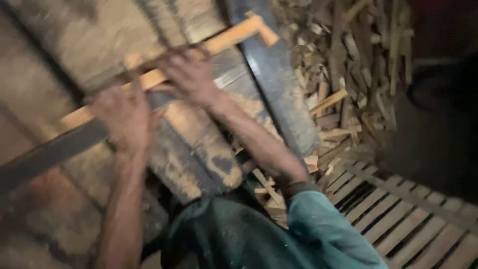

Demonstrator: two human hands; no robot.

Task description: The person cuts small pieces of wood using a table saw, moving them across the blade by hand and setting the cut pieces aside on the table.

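A long, pale wooden strip [219,42] lies slanted across a worn, dusty machine table [74,35], running from the lower left up toward the upper right, where its end reaches a dark metal rail [279,84]; the left hand [124,114] presses down on the strip near its lower part, fingers curled over it, while the right hand [191,77] bears on it further up, fingers spread and bent over the wood; motion blur hides whether either hand fully closes round the strip or only pins it flat. A second dark band [50,152] runs from beside the left hand toward the lower left edge; what it is cannot be told. To the right of the rail lies a heap of wood offcuts [348,74], spilling down toward a slatted wooden pallet [408,219] at the lower right; the person's teal sleeve [323,229] fills the bottom of the view. The risk, as I judge it, is a slip: both bare hands sit on a narrow strip on a dusty surface, so uneven pressure could let it skid or twist, carrying fingers toward the rail; splinters are likely too; loose offcuts nearby could shift underfoot.
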